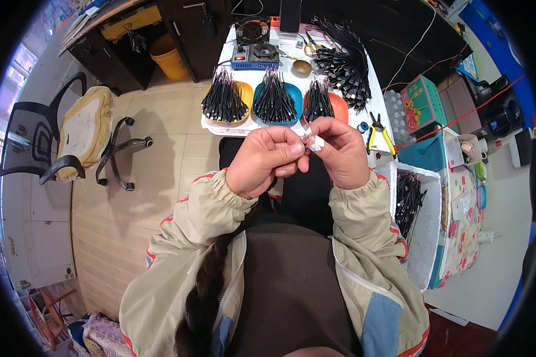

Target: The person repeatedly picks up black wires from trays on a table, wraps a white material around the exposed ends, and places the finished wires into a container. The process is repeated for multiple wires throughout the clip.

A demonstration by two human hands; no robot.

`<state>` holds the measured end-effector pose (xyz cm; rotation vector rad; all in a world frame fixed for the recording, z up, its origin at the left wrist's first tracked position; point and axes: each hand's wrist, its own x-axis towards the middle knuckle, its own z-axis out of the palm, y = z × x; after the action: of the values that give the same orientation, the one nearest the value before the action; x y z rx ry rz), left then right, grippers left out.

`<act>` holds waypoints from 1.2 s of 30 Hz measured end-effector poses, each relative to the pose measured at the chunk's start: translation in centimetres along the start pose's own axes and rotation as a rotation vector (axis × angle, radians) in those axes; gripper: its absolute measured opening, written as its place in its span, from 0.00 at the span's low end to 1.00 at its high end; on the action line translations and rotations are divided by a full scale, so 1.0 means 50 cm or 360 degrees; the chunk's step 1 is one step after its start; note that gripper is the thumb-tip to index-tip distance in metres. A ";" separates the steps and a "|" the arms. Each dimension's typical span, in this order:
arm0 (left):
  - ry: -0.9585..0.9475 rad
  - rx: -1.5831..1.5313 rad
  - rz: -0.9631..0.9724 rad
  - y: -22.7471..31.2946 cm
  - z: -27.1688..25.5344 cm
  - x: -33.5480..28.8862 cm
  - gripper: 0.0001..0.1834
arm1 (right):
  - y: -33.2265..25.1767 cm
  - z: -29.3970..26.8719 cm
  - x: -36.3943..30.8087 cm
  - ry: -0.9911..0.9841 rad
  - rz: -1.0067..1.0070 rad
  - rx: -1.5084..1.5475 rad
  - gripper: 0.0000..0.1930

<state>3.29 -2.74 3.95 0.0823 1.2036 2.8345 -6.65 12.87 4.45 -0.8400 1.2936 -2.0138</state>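
Note:
My left hand (263, 159) and my right hand (341, 153) meet in front of me, just short of the white table's near edge. Between my right thumb and fingers is a small white piece (316, 143), perhaps paper or plastic; its kind is too small to tell. My left fingertips are pinched together close beside it, and what they grip cannot be made out. Beyond my hands stand a yellow tray (246, 89), a blue tray (296, 91) and an orange tray (339, 106), each holding black cables with small end connectors.
A large cable bundle (342, 62) lies at the table's back right. Behind the trays sits a blue soldering device (256, 56) near a fan (252, 30). Yellow-handled pliers (378, 134) lie at right. A white foam box (426, 238) holds more cables. An office chair (71, 131) stands left.

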 end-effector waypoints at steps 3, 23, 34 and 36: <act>0.0022 0.0072 0.0074 -0.006 -0.001 0.002 0.02 | 0.005 0.001 -0.001 0.0020 0.0023 0.0117 0.08; 0.0378 0.0894 0.0226 -0.079 -0.063 0.060 0.07 | 0.146 -0.162 0.045 0.0107 0.0397 0.0375 0.12; 0.0403 0.0509 0.0102 -0.093 -0.108 0.110 0.07 | 0.232 -0.422 0.202 0.0619 0.0414 -0.2181 0.10; 0.0411 0.0491 0.0090 -0.095 -0.111 0.112 0.07 | 0.233 -0.420 0.205 0.0595 0.0362 -0.2216 0.09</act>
<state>-2.51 -3.00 -3.17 -0.2472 1.7088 2.7435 -27.54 12.58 -11.25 -0.7620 2.8872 -0.8652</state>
